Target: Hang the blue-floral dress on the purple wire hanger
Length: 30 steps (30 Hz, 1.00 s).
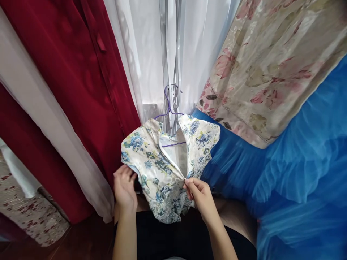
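Note:
A short-sleeved white top [154, 162] with blue, green and yellow flowers hangs on a purple hanger [168, 104] in front of me. Its neckline gapes in a V, and the hanger's lower bar shows inside. At the bottom of that V, my right hand [199, 193] pinches the edge of the floral top between thumb and fingers; whether a zipper pull is in the pinch is too small to tell. My left hand [126, 187] is beside the armhole on the left, its fingers loosely apart, with fingertips partly hidden by shadow and cloth.
Dark red cloth [65, 65] and pale sheer cloth hang on the left. Behind the top are white drapes [146, 47] with narrow hanging straps [173, 47]. To the right hang a beige floral fabric [249, 79] and blue ruffled tulle [292, 173]. Dark floor [86, 238] shows at lower left.

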Each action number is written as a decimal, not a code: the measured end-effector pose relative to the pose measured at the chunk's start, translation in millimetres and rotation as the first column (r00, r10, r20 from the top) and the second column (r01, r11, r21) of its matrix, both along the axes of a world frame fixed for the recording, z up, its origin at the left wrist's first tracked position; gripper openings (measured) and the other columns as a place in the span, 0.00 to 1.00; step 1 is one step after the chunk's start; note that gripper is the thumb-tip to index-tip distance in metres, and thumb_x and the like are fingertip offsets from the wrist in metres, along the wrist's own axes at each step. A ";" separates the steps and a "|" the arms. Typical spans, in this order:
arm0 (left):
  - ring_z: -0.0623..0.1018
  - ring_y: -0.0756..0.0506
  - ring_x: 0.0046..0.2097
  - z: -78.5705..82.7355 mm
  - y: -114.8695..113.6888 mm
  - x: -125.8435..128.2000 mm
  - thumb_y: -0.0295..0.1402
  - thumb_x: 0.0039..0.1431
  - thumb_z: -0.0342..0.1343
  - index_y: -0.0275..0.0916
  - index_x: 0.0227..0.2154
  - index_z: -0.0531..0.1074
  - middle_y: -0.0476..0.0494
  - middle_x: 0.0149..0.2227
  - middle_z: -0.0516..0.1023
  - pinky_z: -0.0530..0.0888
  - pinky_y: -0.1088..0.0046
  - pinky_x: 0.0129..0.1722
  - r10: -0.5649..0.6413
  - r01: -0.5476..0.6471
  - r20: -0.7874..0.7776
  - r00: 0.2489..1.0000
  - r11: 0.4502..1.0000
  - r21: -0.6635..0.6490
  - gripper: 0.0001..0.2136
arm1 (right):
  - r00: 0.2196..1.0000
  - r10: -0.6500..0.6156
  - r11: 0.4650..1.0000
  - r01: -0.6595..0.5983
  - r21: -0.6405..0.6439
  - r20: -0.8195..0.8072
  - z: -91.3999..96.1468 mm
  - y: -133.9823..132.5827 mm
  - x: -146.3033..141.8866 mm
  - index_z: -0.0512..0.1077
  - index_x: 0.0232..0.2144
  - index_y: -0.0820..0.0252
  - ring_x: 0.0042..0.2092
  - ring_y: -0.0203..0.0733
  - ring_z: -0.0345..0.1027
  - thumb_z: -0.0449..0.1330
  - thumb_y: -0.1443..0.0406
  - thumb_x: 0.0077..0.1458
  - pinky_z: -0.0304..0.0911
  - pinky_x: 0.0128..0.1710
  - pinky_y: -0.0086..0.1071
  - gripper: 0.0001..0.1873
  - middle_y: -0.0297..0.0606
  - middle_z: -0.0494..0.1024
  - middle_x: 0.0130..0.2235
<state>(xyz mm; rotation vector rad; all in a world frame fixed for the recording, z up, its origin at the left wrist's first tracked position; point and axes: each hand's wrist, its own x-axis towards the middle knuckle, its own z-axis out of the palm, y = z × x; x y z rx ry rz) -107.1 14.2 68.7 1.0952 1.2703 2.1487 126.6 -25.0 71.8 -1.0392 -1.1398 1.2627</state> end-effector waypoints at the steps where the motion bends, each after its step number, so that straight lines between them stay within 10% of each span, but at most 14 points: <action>1: 0.75 0.43 0.49 2.5 -2.6 -3.3 0.47 0.70 0.46 0.41 0.47 0.70 0.40 0.48 0.73 0.74 0.67 0.45 0.090 -0.090 -0.003 0.996 0.995 0.038 0.17 | 1.000 0.007 1.000 -0.007 -0.019 -0.013 -0.1 -0.6 -0.8 0.71 0.23 0.61 0.21 0.33 0.51 0.60 0.51 0.60 0.47 0.25 0.30 0.21 0.28 0.62 0.16; 3: 0.74 0.45 0.49 11.7 -11.2 -1.4 0.41 0.65 0.57 0.43 0.47 0.71 0.44 0.48 0.73 0.72 0.69 0.47 0.128 -0.115 -0.141 0.982 0.988 0.102 0.11 | 0.999 0.030 0.998 -0.032 -0.060 -0.028 0.1 -2.0 -4.2 0.71 0.23 0.61 0.20 0.33 0.51 0.60 0.51 0.59 0.45 0.24 0.30 0.21 0.29 0.62 0.16; 6: 0.75 0.45 0.45 25.9 -27.0 25.3 0.32 0.60 0.61 0.43 0.44 0.73 0.46 0.42 0.75 0.71 0.70 0.47 -0.340 0.322 -0.538 0.772 0.938 -0.130 0.09 | 0.998 0.064 0.996 -0.065 -0.068 -0.018 1.8 -4.6 -10.1 0.70 0.23 0.61 0.19 0.32 0.48 0.60 0.49 0.58 0.42 0.23 0.30 0.23 0.28 0.60 0.15; 9: 0.76 0.44 0.41 25.0 -36.6 64.1 0.29 0.60 0.58 0.42 0.37 0.73 0.46 0.37 0.77 0.72 0.70 0.43 -0.589 0.441 -0.579 0.564 0.808 -0.392 0.04 | 0.998 0.064 0.997 -0.064 -0.033 -0.010 4.9 -8.3 -10.6 0.69 0.21 0.61 0.20 0.30 0.43 0.60 0.49 0.58 0.38 0.22 0.29 0.24 0.25 0.55 0.16; 19: 0.74 0.46 0.35 -0.5 -25.4 90.0 0.28 0.61 0.52 0.41 0.32 0.67 0.48 0.31 0.74 0.70 0.72 0.37 -0.390 0.262 -0.553 0.737 0.918 -0.298 0.03 | 0.964 0.257 0.966 -0.258 -0.010 -0.075 50.7 26.1 -13.7 0.76 0.23 0.64 0.16 0.28 0.42 0.63 0.51 0.56 0.44 0.20 0.28 0.21 0.25 0.58 0.10; 26: 0.72 0.48 0.32 -5.6 -24.6 92.5 0.24 0.54 0.53 0.41 0.26 0.64 0.51 0.27 0.70 0.68 0.74 0.35 -0.505 0.300 -0.602 0.619 0.860 -0.413 0.06 | 0.919 0.230 0.973 -0.225 0.055 -0.319 156.5 106.8 -11.4 0.73 0.24 0.64 0.17 0.27 0.35 0.62 0.60 0.55 0.34 0.19 0.29 0.13 0.19 0.49 0.12; 30: 0.75 0.47 0.35 -3.6 -25.3 76.4 0.26 0.59 0.53 0.40 0.28 0.68 0.49 0.30 0.74 0.70 0.73 0.37 -0.548 0.332 -0.602 0.580 0.835 -0.440 0.05 | 0.942 0.251 0.963 -0.219 0.160 -0.222 169.5 111.8 -15.9 0.75 0.27 0.65 0.17 0.27 0.40 0.59 0.62 0.58 0.34 0.20 0.30 0.12 0.21 0.55 0.13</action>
